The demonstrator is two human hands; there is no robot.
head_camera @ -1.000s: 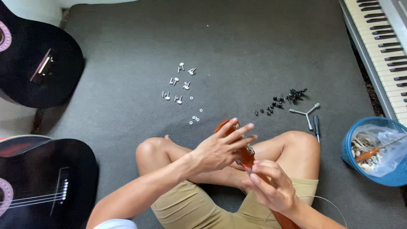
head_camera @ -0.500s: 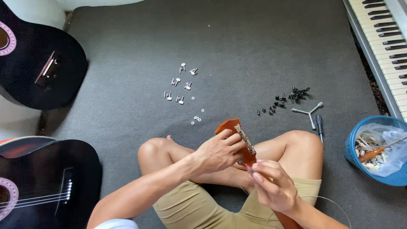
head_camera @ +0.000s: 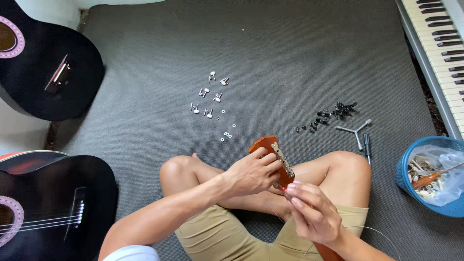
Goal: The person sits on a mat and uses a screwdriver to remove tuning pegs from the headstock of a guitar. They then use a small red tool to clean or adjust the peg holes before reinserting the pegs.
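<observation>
Reddish-brown wood with a smooth finish: that is the headstock (head_camera: 268, 150) you hold over your crossed legs, with a strip of metal tuners (head_camera: 283, 160) along its edge. Your left hand (head_camera: 251, 172) is wrapped around it from the near side, fingers closed over the face. Your right hand (head_camera: 313, 212) sits just below the grip, fingertips pinched together on something small at the lowest tuner; what it pinches is too small to tell. A thin string (head_camera: 372, 230) curls off behind that wrist.

Just beyond the headstock, small white washers (head_camera: 227, 134) lie on the carpet (head_camera: 290, 53), and farther out a loose group of silver pegs (head_camera: 209, 96). Out past your right knee are black pegs (head_camera: 333, 113), a three-armed metal wrench (head_camera: 355, 130) and a dark screwdriver (head_camera: 367, 145). Farther right, a round blue tub (head_camera: 411, 188) holds a crumpled clear bag and an orange-handled tool.

You sit on grey, short-pile carpet. A keyboard (head_camera: 435, 43) with white and black keys runs along its far right edge. To the left of your grip lie two glossy black guitars (head_camera: 53, 82), each with a pink ring around the sound hole.
</observation>
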